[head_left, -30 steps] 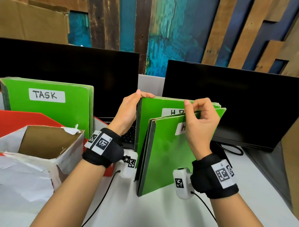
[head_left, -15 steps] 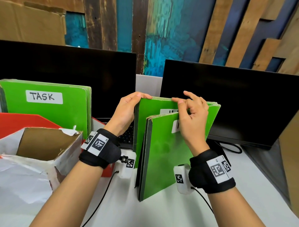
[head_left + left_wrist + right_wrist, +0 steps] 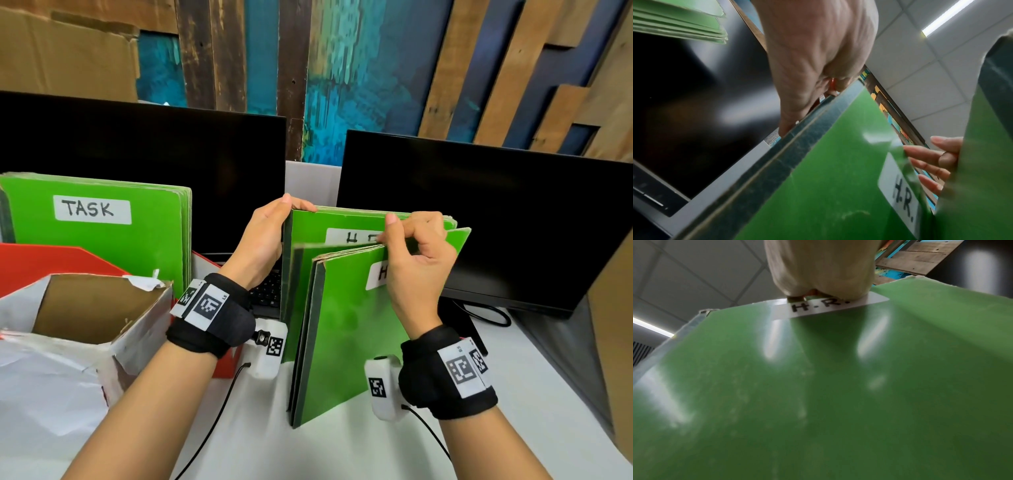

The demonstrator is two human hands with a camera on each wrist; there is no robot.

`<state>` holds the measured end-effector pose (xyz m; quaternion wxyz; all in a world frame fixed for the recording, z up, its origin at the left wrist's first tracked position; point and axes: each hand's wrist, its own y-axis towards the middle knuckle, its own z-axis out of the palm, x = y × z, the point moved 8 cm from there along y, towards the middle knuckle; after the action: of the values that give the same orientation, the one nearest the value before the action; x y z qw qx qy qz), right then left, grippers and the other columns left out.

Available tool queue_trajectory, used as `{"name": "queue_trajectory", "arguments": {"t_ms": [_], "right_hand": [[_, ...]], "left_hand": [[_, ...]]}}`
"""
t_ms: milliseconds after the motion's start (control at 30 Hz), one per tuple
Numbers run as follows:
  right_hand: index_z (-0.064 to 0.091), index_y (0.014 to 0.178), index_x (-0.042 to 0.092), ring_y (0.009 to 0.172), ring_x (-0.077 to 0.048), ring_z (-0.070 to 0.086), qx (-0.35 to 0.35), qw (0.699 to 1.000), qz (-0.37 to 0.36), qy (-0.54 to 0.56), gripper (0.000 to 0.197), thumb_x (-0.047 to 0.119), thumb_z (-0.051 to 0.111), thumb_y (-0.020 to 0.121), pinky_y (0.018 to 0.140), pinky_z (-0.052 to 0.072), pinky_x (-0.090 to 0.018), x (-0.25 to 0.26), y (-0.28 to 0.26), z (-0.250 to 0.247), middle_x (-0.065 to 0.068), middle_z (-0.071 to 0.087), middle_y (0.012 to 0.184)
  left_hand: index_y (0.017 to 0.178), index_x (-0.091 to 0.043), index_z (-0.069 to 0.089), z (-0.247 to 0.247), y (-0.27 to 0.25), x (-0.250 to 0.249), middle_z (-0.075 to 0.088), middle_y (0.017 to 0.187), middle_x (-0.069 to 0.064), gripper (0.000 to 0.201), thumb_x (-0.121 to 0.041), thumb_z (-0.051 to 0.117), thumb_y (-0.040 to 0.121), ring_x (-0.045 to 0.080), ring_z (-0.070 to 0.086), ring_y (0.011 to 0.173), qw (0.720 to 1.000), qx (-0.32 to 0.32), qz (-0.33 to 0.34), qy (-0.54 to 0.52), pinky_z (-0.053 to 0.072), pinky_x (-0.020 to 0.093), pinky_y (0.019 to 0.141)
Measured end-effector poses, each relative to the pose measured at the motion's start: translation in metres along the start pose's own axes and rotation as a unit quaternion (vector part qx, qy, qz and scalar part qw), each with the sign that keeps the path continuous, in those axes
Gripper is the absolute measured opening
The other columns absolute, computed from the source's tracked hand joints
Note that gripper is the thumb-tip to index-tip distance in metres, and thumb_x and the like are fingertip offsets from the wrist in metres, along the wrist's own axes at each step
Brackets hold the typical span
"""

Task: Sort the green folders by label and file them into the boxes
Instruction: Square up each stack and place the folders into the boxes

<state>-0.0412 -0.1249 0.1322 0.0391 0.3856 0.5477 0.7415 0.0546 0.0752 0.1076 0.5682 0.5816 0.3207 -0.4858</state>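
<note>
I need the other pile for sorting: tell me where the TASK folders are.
In the head view the TASK folders stand upright at far left, in the red box, before the left monitor and behind the torn cardboard box.

Folders (image 3: pixel 339 329), centre frame: bright green covers, dark spines, white labels (image 3: pixel 830 308) lettered in black. Second green stack (image 3: pixel 96 236), left, white label (image 3: pixel 91 209). Box (image 3: pixel 44 260) at left edge: red. Box (image 3: pixel 102 308) lower left: white outside, brown inside. Wristbands (image 3: pixel 448 370): black, with black-and-white square-code tags. Monitors (image 3: pixel 479 222): black. Table (image 3: pixel 342 445): white. Wall (image 3: pixel 342 68), top: brown, teal and navy planks.
</note>
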Motion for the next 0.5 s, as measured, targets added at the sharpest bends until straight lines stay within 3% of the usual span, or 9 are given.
{"name": "queue_trajectory", "arguments": {"t_ms": [67,167,267,333,400,500], "right_hand": [[0.051,0.059,0.018,0.072,-0.025,0.044,-0.009,1.000,-0.008,-0.010,0.031,0.025,0.061,0.088,0.072,0.036,-0.043,0.001,-0.001,-0.002,-0.003,0.046,0.065],[0.049,0.055,0.003,0.073,-0.021,0.040,0.015,0.998,-0.032,-0.048,0.044,0.026,0.057,0.091,0.077,0.033,-0.040,0.001,-0.002,0.001,-0.004,0.045,0.061],[0.068,0.068,0.005,0.096,-0.016,0.047,0.050,0.996,-0.042,-0.065,0.037,0.027,0.050,0.092,0.092,0.029,-0.035,0.001,0.000,0.009,0.021,0.058,0.083],[0.073,0.079,0.007,0.112,-0.013,0.047,0.067,0.994,-0.035,-0.076,0.037,0.029,0.047,0.093,0.102,0.023,-0.025,0.000,0.001,0.014,0.033,0.056,0.095],[0.075,0.081,0.013,0.113,-0.016,0.049,0.080,0.993,-0.016,-0.085,0.036,0.032,0.046,0.093,0.102,0.017,-0.014,-0.005,0.003,0.017,0.024,0.059,0.091],[0.064,0.072,0.016,0.094,-0.024,0.050,0.073,0.994,0.011,-0.081,0.031,0.034,0.049,0.092,0.090,0.024,-0.012,-0.010,0.004,0.015,-0.002,0.055,0.079]], "left_hand": [[0.089,-0.015,0.067,0.000,0.001,0.001,0.065,0.115,0.019,0.045,-0.032,0.028,0.104,0.026,0.063,0.098,1.000,-0.001,0.002,0.000,0.053,0.048,0.088],[0.089,-0.015,0.067,0.000,0.001,0.001,0.064,0.117,0.020,0.044,-0.033,0.029,0.104,0.028,0.063,0.100,1.000,-0.001,-0.003,0.000,0.051,0.051,0.091],[0.090,-0.014,0.067,0.000,0.000,0.001,0.065,0.115,0.018,0.044,-0.033,0.030,0.104,0.028,0.063,0.101,1.000,0.005,-0.003,0.001,0.051,0.051,0.092],[0.087,-0.013,0.067,0.001,0.001,0.001,0.068,0.112,0.014,0.045,-0.033,0.031,0.104,0.028,0.065,0.102,1.000,0.007,-0.008,-0.010,0.052,0.049,0.093],[0.084,-0.013,0.068,0.001,0.001,0.000,0.070,0.108,0.011,0.047,-0.036,0.031,0.103,0.028,0.065,0.100,1.000,0.013,-0.013,-0.020,0.053,0.046,0.092],[0.086,-0.015,0.068,0.000,0.001,0.000,0.070,0.101,0.007,0.050,-0.041,0.028,0.102,0.022,0.064,0.091,1.000,0.017,-0.005,0.002,0.049,0.040,0.082]]}}
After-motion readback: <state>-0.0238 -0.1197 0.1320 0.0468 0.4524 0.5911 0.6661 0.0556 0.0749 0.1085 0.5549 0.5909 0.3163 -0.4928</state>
